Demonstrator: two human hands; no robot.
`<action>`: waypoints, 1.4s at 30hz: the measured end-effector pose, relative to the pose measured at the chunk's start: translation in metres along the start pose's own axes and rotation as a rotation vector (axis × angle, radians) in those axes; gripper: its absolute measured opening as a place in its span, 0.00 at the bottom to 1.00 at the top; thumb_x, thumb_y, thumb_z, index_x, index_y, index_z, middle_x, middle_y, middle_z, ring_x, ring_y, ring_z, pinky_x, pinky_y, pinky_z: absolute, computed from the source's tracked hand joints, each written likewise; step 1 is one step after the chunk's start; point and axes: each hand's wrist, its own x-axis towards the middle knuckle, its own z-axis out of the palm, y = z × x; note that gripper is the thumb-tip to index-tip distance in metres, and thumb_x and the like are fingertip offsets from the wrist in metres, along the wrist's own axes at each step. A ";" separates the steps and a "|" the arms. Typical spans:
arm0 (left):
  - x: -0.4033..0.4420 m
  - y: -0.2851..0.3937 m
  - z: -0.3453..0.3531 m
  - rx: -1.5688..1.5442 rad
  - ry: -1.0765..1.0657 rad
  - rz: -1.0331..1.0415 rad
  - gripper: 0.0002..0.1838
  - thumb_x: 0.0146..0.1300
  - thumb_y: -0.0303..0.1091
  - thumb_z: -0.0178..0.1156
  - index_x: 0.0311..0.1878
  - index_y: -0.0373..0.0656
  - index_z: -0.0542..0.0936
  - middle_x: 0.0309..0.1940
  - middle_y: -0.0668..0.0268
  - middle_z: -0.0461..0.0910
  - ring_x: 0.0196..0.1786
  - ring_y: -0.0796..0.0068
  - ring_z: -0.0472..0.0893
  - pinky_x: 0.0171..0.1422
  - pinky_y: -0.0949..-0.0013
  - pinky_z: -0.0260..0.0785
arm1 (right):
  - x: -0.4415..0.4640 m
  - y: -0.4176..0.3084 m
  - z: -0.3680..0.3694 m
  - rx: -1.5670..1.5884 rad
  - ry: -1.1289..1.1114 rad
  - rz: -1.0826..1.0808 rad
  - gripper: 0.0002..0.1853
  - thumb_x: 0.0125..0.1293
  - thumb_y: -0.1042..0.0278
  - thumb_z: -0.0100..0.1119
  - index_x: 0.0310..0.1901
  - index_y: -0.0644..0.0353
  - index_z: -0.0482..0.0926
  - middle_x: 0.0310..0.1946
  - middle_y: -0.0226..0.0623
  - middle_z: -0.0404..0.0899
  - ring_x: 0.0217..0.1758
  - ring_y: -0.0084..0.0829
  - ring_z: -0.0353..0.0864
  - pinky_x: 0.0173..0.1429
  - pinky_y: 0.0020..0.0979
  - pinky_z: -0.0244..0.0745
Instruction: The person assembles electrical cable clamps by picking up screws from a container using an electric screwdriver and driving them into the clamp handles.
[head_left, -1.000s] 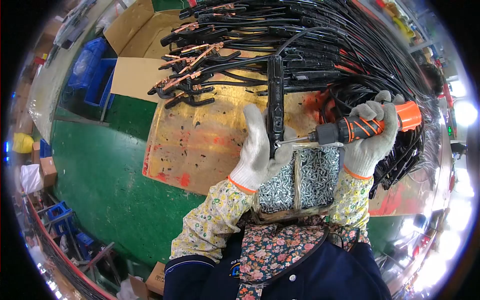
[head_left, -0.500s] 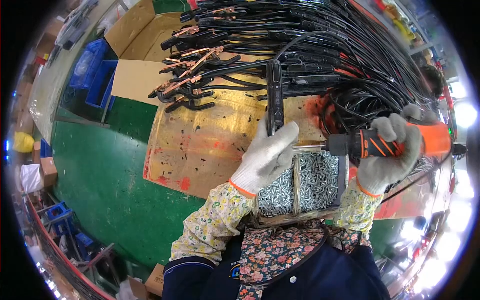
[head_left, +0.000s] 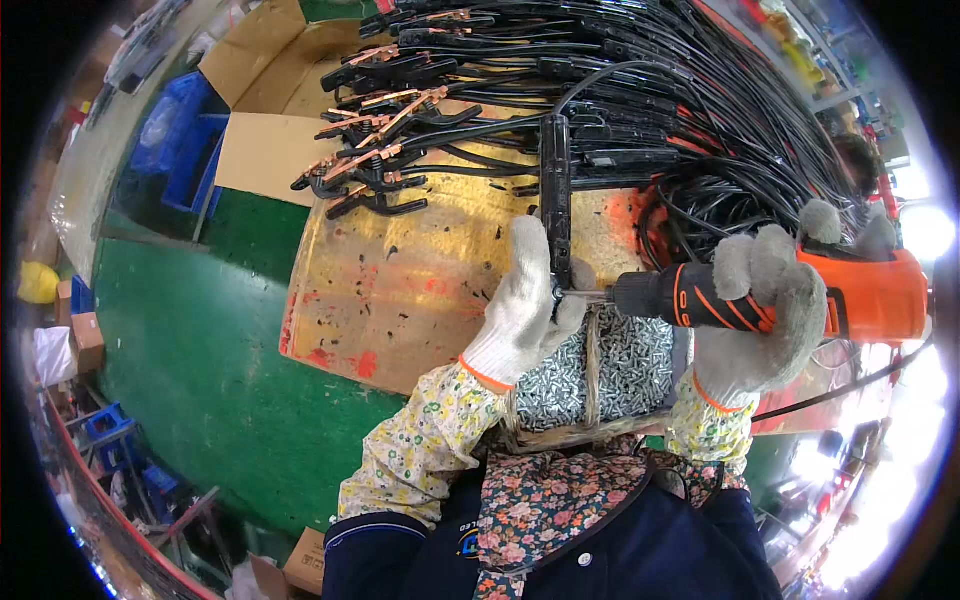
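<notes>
My left hand (head_left: pixel 525 310), in a white knit glove, is closed around the lower end of a black plastic handle (head_left: pixel 555 190). This handle stands upright in the view, and a black cable runs out of its top. Gloved as well, my right hand (head_left: pixel 765 310) wraps round an orange and black electric screwdriver (head_left: pixel 875 298). The screwdriver points left, its thin bit (head_left: pixel 592 296) reaching the handle's lower end by my left fingers. Whether a screw sits at the tip is too small to tell. Below the bit lies a divided box (head_left: pixel 593 375) of small silver screws (head_left: pixel 635 360).
Rows of black handles with copper-coloured jaws (head_left: pixel 385 150) and a bundle of black cables (head_left: pixel 740 190) lie at the back. Stained cardboard (head_left: pixel 400 290) covers the work surface. An open carton (head_left: pixel 265 155) and blue bins (head_left: pixel 185 150) are at the left.
The screwdriver has moved left and slightly down, bringing its bit to the handle's lower end. My left thumb has shifted up along the handle's left side.
</notes>
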 end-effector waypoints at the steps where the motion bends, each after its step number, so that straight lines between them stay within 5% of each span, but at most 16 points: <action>1: -0.001 0.001 0.002 0.015 0.033 0.024 0.48 0.59 0.87 0.37 0.38 0.44 0.78 0.16 0.72 0.69 0.15 0.80 0.66 0.18 0.75 0.56 | -0.003 -0.002 0.002 -0.088 0.025 -0.003 0.28 0.68 0.79 0.60 0.69 0.59 0.66 0.43 0.44 0.82 0.30 0.28 0.76 0.36 0.31 0.78; 5: 0.010 -0.011 0.006 -0.015 0.083 0.111 0.48 0.59 0.87 0.37 0.36 0.44 0.77 0.17 0.72 0.70 0.16 0.80 0.66 0.19 0.75 0.56 | -0.014 0.005 0.029 -0.670 0.062 -0.210 0.19 0.63 0.83 0.62 0.57 0.73 0.74 0.36 0.43 0.79 0.34 0.32 0.78 0.42 0.31 0.78; 15: 0.004 -0.001 0.007 -0.036 0.032 0.074 0.46 0.56 0.89 0.36 0.32 0.48 0.73 0.14 0.74 0.65 0.13 0.81 0.59 0.16 0.76 0.50 | -0.004 0.009 0.019 -0.008 0.137 0.201 0.17 0.63 0.81 0.64 0.54 0.70 0.77 0.29 0.36 0.76 0.26 0.29 0.72 0.34 0.29 0.71; 16: 0.001 0.006 0.010 -0.136 0.033 0.012 0.47 0.56 0.89 0.37 0.40 0.48 0.75 0.12 0.75 0.63 0.13 0.84 0.60 0.15 0.77 0.49 | -0.003 0.009 0.011 0.047 0.144 0.236 0.17 0.63 0.80 0.64 0.54 0.70 0.77 0.29 0.36 0.76 0.26 0.29 0.72 0.34 0.29 0.71; 20: 0.000 0.003 0.017 -0.119 0.063 0.151 0.51 0.56 0.89 0.37 0.65 0.54 0.70 0.23 0.75 0.70 0.14 0.84 0.62 0.15 0.79 0.52 | -0.002 0.008 -0.003 0.114 0.153 0.294 0.18 0.59 0.81 0.63 0.52 0.67 0.76 0.34 0.39 0.75 0.29 0.30 0.72 0.34 0.30 0.71; 25: 0.002 -0.001 0.016 -0.013 0.106 0.152 0.44 0.57 0.87 0.44 0.41 0.48 0.75 0.20 0.72 0.69 0.15 0.83 0.64 0.16 0.80 0.52 | 0.003 0.005 0.000 -0.037 0.003 0.256 0.18 0.55 0.83 0.62 0.49 0.63 0.75 0.41 0.43 0.74 0.33 0.32 0.73 0.35 0.32 0.71; 27: -0.002 0.002 0.013 0.099 0.184 0.053 0.44 0.57 0.86 0.44 0.36 0.48 0.76 0.17 0.74 0.66 0.14 0.83 0.63 0.16 0.79 0.50 | 0.006 0.002 0.001 -0.234 -0.219 0.164 0.19 0.53 0.84 0.62 0.48 0.62 0.75 0.44 0.45 0.74 0.35 0.33 0.73 0.35 0.32 0.72; 29: 0.005 -0.007 0.010 0.144 0.103 0.175 0.39 0.62 0.81 0.48 0.32 0.49 0.76 0.14 0.77 0.62 0.13 0.84 0.60 0.15 0.78 0.48 | 0.018 -0.011 -0.023 -0.213 -0.617 -0.133 0.22 0.52 0.85 0.60 0.50 0.61 0.75 0.51 0.47 0.72 0.36 0.31 0.71 0.35 0.32 0.70; 30: 0.001 -0.001 0.010 0.148 0.075 0.141 0.36 0.65 0.78 0.50 0.33 0.49 0.75 0.14 0.77 0.62 0.13 0.84 0.59 0.15 0.78 0.48 | 0.014 -0.026 -0.034 -0.214 -0.626 -0.171 0.24 0.53 0.85 0.59 0.54 0.63 0.75 0.57 0.46 0.69 0.37 0.30 0.70 0.34 0.31 0.69; 32: -0.005 0.001 0.010 -0.032 -0.074 0.149 0.18 0.75 0.55 0.58 0.50 0.50 0.76 0.16 0.76 0.63 0.14 0.86 0.59 0.15 0.79 0.49 | 0.006 -0.057 -0.056 -0.215 -0.643 -0.247 0.28 0.55 0.84 0.57 0.62 0.66 0.74 0.70 0.44 0.62 0.38 0.26 0.68 0.32 0.28 0.67; 34: -0.011 -0.001 0.014 -0.084 -0.185 0.154 0.17 0.75 0.43 0.59 0.61 0.52 0.71 0.20 0.74 0.66 0.15 0.87 0.60 0.15 0.80 0.50 | -0.002 -0.065 -0.063 -0.332 -0.349 -0.265 0.29 0.60 0.81 0.57 0.65 0.68 0.68 0.66 0.42 0.65 0.35 0.25 0.66 0.32 0.27 0.66; 37: -0.012 -0.007 0.013 -0.124 -0.180 0.116 0.28 0.73 0.31 0.60 0.73 0.54 0.64 0.32 0.68 0.74 0.16 0.89 0.63 0.15 0.81 0.52 | -0.040 -0.056 -0.067 -0.289 0.214 -0.133 0.30 0.66 0.75 0.59 0.68 0.69 0.63 0.45 0.41 0.74 0.27 0.26 0.66 0.32 0.30 0.67; 40: -0.015 -0.002 0.022 -0.042 -0.039 0.080 0.30 0.73 0.30 0.60 0.74 0.54 0.61 0.36 0.64 0.77 0.17 0.90 0.66 0.14 0.82 0.55 | -0.060 -0.064 -0.099 -0.299 0.287 -0.070 0.32 0.64 0.73 0.62 0.68 0.68 0.63 0.27 0.37 0.74 0.26 0.32 0.73 0.34 0.35 0.72; 42: -0.013 -0.004 0.022 0.007 -0.031 0.095 0.30 0.73 0.30 0.60 0.74 0.53 0.61 0.37 0.63 0.77 0.17 0.90 0.66 0.14 0.82 0.54 | -0.067 -0.061 -0.108 -0.299 0.355 -0.093 0.33 0.63 0.74 0.62 0.68 0.68 0.62 0.27 0.37 0.74 0.26 0.31 0.73 0.33 0.35 0.72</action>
